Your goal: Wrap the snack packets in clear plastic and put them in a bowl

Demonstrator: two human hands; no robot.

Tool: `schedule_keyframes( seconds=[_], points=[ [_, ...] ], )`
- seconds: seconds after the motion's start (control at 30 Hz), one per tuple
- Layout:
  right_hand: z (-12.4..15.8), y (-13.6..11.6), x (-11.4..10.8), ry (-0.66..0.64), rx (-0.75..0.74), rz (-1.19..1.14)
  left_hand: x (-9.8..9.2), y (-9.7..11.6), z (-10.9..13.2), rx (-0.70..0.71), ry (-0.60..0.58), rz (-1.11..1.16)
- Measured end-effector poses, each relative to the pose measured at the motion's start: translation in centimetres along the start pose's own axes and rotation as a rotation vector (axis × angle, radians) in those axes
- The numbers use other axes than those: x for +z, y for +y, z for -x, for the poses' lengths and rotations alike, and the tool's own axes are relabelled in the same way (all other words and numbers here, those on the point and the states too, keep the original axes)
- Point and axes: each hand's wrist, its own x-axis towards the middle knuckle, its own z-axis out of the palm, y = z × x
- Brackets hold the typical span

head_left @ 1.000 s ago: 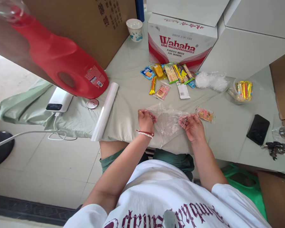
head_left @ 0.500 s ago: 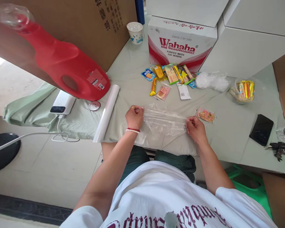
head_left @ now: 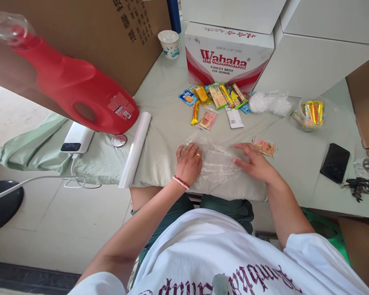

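A thin, crinkled sheet of clear plastic film (head_left: 219, 164) lies loosely on the cloth-covered table in front of me. It may be a bag or a cover; I cannot tell which. My left hand (head_left: 189, 164) rests palm down on its left side, fingers bent and a little apart. Over its right edge hovers my right hand (head_left: 255, 162), thumb and fingers spread with nothing between them. Just behind the right hand is a small wrapped snack (head_left: 264, 146) in clear and pink packaging.
Packaged snacks (head_left: 217, 96) lie before a Wahaha carton (head_left: 227, 57). Right of them are bundled clear plastic (head_left: 269, 103), a tub (head_left: 312, 114) of snacks, a phone (head_left: 335, 162) and keys (head_left: 360, 186). Leftward are a white roll (head_left: 135, 149), red jug (head_left: 89, 94), power bank (head_left: 77, 137) and paper cup (head_left: 169, 44).
Both hands have let go of the film, which was stretched between them and now lies slack. My left hand has moved right and flattened onto it; my right hand has opened.
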Motion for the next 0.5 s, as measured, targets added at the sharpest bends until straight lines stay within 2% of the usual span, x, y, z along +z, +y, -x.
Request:
schedule_keyframes(
  seconds=[0.1, 0.17, 0.23, 0.3, 0.37, 0.43, 0.5],
  points=[
    [-2.8, -1.3, 1.6, -0.024, -0.027, 0.078, 0.3, -0.2, 0.2, 0.022, -0.084, -0.008],
    [-5.0, -1.3, 2.8, 0.005, 0.036, 0.067, 0.2, -0.3, 0.4, 0.03, -0.133, -0.038],
    [-7.1, -0.5, 3.1, 0.098, 0.139, -0.008, -0.2, -0.6, 0.7, 0.015, -0.189, -0.088],
    [-8.6, 0.9, 2.5, 0.215, 0.241, -0.085, -0.6, -1.0, 1.0, -0.02, -0.252, -0.14],
    [-9.2, 2.2, 1.3, 0.266, 0.351, -0.166, -0.9, -1.3, 1.1, -0.052, -0.298, -0.184],
    [-8.8, 2.7, -0.1, 0.227, 0.465, -0.302, -0.9, -1.5, 1.2, -0.077, -0.308, -0.212],
    [-7.3, 2.3, -1.1, 0.151, 0.557, -0.482, -0.8, -1.6, 1.2, -0.098, -0.298, -0.227]
  ],
)
